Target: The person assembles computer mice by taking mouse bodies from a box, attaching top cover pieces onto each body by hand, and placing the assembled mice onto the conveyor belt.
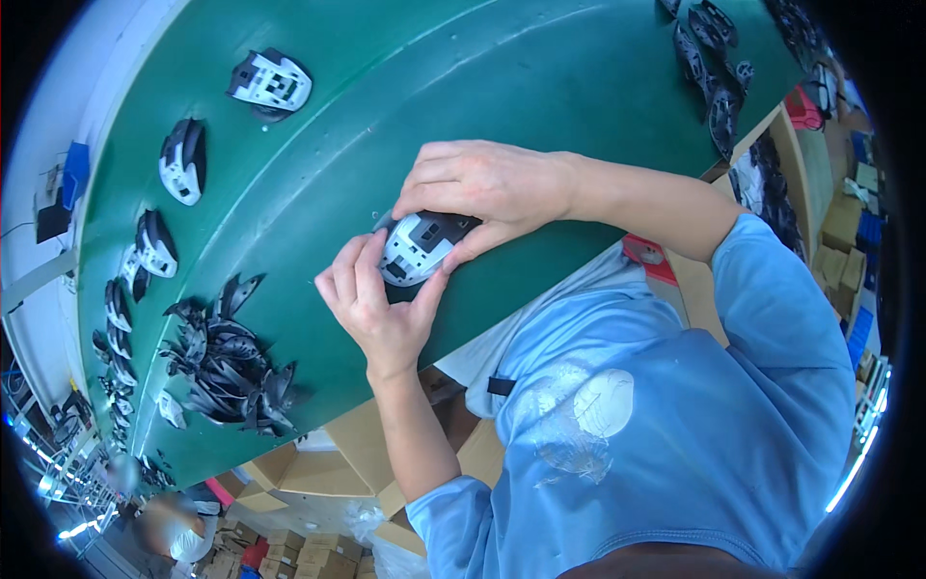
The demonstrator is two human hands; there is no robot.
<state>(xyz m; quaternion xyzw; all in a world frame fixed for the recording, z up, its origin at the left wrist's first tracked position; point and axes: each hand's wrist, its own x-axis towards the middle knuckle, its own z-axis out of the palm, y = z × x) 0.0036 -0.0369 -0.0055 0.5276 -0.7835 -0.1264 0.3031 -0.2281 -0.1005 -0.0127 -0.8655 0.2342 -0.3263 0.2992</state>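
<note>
A white and black computer mouse shell [421,249] lies on the green work surface [540,106], its side with small square openings facing up. My left hand [379,304] grips its near left end, thumb and fingers around the edge. From the far right, my right hand [475,188] closes over the opposite end, with the thumb on the near side and the fingers along the far side. The fingers cover parts of the shell's rim, and its underside is hidden.
Left of my hands is a heap of black curved plastic pieces [231,362]. Similar mouse shells [275,85] stand in a row along the far left. More black parts [712,72] lie at the far right. Cardboard boxes [333,458] sit below the near edge; another person [183,529] is at lower left.
</note>
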